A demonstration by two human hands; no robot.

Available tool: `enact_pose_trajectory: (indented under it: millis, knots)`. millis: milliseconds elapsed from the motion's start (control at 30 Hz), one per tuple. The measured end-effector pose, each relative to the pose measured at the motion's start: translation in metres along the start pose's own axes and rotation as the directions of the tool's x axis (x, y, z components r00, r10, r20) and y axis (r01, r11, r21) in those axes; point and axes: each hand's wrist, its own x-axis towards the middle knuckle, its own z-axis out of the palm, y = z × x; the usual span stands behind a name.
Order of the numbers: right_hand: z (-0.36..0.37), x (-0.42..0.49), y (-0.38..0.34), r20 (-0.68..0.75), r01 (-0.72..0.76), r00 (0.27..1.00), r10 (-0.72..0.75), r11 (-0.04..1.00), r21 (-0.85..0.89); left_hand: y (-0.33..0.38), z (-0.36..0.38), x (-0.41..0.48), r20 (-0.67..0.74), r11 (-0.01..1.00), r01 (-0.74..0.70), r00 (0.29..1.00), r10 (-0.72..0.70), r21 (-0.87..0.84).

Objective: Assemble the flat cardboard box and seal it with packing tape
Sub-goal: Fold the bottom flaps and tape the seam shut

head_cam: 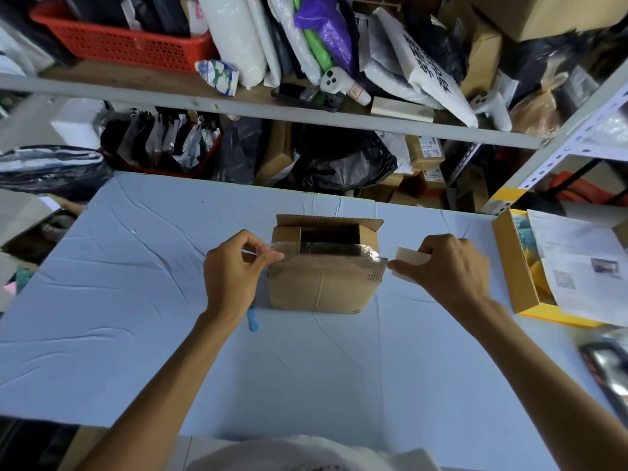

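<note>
A small brown cardboard box [323, 287] stands in the middle of the white-covered table [136, 334], its top partly open with flaps up at the back. A strip of clear packing tape [329, 249] stretches across the box's top from left to right. My left hand [231, 277] pinches the tape's free end at the box's left edge. My right hand [448, 270] grips the tape roll [409, 263] just past the box's right edge.
A blue object [252, 319] lies by the box's near left corner, under my left wrist. A yellow-edged carton [516, 266] with papers sits at the right. A dark object [605, 368] lies at the right edge. Crowded metal shelves [306, 120] rise behind the table.
</note>
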Motion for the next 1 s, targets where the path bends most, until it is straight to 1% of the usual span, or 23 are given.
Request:
enact_pose_trajectory:
  millis: [100, 200, 400, 500, 600, 800, 1000]
  knots:
    - [0.002, 0.002, -0.002, 0.007, 0.009, 1.0, -0.009, 1.0, -0.005, 0.0, 0.0, 0.001, -0.012, 1.0, 0.0, 1.0, 0.0, 0.031]
    - [0.003, 0.003, -0.003, 0.013, 0.008, 1.0, -0.008, 1.0, -0.024, -0.001, 0.0, 0.001, -0.014, 1.0, 0.0, 1.0, 0.0, 0.023]
    - [0.007, 0.005, -0.001, 0.003, 0.011, 1.0, -0.011, 0.999, -0.033, 0.0, 0.001, 0.002, 0.015, 0.997, 0.003, 1.0, -0.002, -0.072]
    - [0.008, 0.006, -0.003, -0.014, 0.005, 1.0, -0.005, 0.999, -0.042, -0.001, 0.001, 0.003, 0.022, 0.996, -0.01, 1.0, 0.012, -0.086]
    - [0.009, 0.006, -0.005, -0.022, 0.01, 1.0, -0.011, 1.0, -0.022, -0.004, 0.0, 0.005, 0.059, 0.993, -0.004, 0.998, 0.011, -0.119]
    - [0.009, 0.011, -0.004, -0.015, 0.032, 0.999, -0.033, 0.999, -0.012, -0.01, -0.005, 0.007, 0.181, 0.987, 0.026, 0.984, 0.004, -0.16]
    - [0.008, 0.012, -0.005, 0.0, 0.031, 1.0, -0.031, 0.999, -0.016, -0.009, -0.004, 0.009, 0.176, 0.989, 0.005, 0.984, 0.021, -0.146]
